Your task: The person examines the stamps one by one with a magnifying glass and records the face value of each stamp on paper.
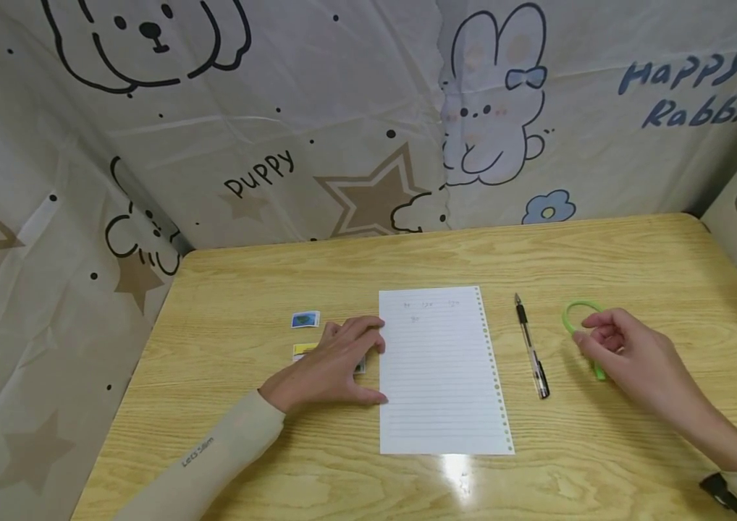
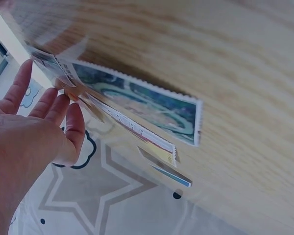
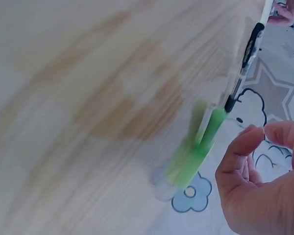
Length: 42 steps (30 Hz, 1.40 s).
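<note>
My left hand (image 1: 336,362) lies with fingers and thumb spread along the left edge of a lined paper sheet (image 1: 440,376), fingertips at its margin. Beneath and beside it are several postage stamps; one blue stamp (image 1: 305,319) shows fully in the head view, and a larger landscape stamp (image 2: 142,100) shows in the left wrist view. My right hand (image 1: 636,354) hovers, loosely curled, over a green ring with a handle (image 1: 567,315), like a magnifying glass. In the right wrist view its thumb and forefinger tips meet, apart from the blurred green object (image 3: 186,164).
A black-capped pen (image 1: 530,351) lies between the paper and the green ring. Faint handwriting marks the sheet's top. Printed cloth (image 1: 355,108) stands behind the wooden table (image 1: 245,282) and along both sides.
</note>
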Each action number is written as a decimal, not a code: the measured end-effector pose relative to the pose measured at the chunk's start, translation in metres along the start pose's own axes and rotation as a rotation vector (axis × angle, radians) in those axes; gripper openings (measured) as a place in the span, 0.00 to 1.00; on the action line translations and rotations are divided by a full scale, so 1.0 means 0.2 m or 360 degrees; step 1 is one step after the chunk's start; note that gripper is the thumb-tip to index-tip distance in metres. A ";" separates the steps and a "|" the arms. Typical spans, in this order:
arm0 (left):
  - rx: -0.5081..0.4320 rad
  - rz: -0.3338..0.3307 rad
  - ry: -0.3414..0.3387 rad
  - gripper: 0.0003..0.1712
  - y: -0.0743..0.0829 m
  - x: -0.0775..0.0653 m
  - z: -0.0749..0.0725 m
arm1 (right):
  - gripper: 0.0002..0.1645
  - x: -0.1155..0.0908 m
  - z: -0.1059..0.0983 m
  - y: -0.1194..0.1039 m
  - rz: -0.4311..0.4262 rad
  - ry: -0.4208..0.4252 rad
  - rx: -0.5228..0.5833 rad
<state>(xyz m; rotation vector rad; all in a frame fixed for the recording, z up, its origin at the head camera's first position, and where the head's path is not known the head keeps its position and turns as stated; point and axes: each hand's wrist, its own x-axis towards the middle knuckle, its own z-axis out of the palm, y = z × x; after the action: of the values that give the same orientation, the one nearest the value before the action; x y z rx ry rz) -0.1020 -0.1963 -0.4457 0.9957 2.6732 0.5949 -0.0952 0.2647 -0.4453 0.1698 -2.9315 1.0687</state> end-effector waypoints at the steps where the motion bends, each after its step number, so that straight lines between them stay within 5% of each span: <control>1: 0.0001 -0.0001 -0.0001 0.38 0.00 0.00 0.00 | 0.22 0.00 0.01 -0.01 -0.0015 -0.0007 0.0022; 11: 0.0017 0.0004 -0.0012 0.38 0.00 -0.01 -0.01 | 0.43 0.05 0.07 -0.12 0.0059 -0.0298 0.0036; 19: 0.0021 0.0009 -0.0024 0.37 0.00 -0.02 -0.01 | 0.53 0.10 0.16 -0.20 -0.0007 -0.0372 0.0017; 42: 0.0011 0.0009 -0.0014 0.37 0.00 -0.01 0.00 | 0.38 0.16 0.23 -0.25 -0.0228 -0.0329 -0.0019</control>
<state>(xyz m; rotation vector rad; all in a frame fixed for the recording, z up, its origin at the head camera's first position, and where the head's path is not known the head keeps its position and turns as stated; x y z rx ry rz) -0.1003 -0.1978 -0.4449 1.0059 2.6676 0.5817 -0.1207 0.1932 -0.4472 0.5108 -3.0452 1.0729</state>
